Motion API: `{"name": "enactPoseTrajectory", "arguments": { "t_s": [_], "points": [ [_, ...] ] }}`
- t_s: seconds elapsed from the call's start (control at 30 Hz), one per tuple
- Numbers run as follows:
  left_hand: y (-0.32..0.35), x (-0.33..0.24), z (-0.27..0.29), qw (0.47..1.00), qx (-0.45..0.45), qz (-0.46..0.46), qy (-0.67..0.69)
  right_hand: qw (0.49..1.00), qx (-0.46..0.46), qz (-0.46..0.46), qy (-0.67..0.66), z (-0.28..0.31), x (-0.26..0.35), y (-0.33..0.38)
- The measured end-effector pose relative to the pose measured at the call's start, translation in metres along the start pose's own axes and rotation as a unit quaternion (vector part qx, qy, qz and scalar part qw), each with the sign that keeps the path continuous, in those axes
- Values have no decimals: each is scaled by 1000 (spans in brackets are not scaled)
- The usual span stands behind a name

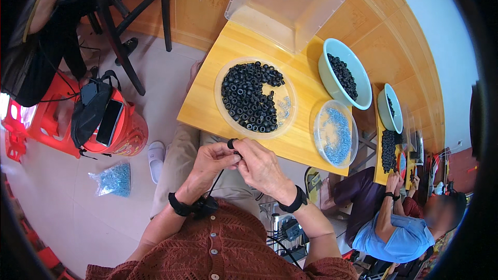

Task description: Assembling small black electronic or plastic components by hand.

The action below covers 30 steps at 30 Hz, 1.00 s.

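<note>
My left hand and my right hand meet in front of the table's near edge, fingers closed together. A small black ring-shaped piece shows at my right fingertips. Another dark bit is pinched between both hands, its shape mostly hidden by the fingers. Just beyond them, a round clear tray holds many black ring-shaped pieces and a few small clear-blue pieces. To its right, a second round clear tray holds a heap of small clear-blue pieces.
On the yellow table stand a clear plastic box and a pale-blue bowl of black pieces. At left are a red stool with a phone and a bag of blue pieces. Right, a co-worker sits.
</note>
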State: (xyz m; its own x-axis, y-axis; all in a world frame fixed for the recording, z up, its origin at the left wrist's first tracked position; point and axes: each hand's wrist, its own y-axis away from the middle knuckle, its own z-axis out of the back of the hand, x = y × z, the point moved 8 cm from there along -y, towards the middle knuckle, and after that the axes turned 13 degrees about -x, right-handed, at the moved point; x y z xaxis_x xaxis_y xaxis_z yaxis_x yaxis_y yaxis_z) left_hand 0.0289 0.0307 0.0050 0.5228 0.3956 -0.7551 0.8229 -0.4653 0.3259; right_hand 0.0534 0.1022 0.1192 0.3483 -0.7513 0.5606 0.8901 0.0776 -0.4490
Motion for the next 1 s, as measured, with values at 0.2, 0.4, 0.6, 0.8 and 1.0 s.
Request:
{"name": "enactPoseTrajectory", "arguments": {
  "t_s": [0.2, 0.4, 0.6, 0.8, 1.0],
  "points": [
    [5, -5, 5, 998, -28, 44, 28, 988, -68, -91, 100, 48, -77, -28],
    [10, -13, 1, 999, -18, 29, 38, 934, -38, -178, 308, 79, -182, -66],
    [13, -18, 4, 999, -30, 26, 32, 915, -41, -89, 391, 52, -213, -67],
    [13, -19, 5, 999, -28, 34, 32, 953, -21, -257, 159, 68, -240, -61],
    [11, -17, 8, 998, -27, 39, 31, 909, -79, -381, -148, 70, -215, -58]
  ]
}}
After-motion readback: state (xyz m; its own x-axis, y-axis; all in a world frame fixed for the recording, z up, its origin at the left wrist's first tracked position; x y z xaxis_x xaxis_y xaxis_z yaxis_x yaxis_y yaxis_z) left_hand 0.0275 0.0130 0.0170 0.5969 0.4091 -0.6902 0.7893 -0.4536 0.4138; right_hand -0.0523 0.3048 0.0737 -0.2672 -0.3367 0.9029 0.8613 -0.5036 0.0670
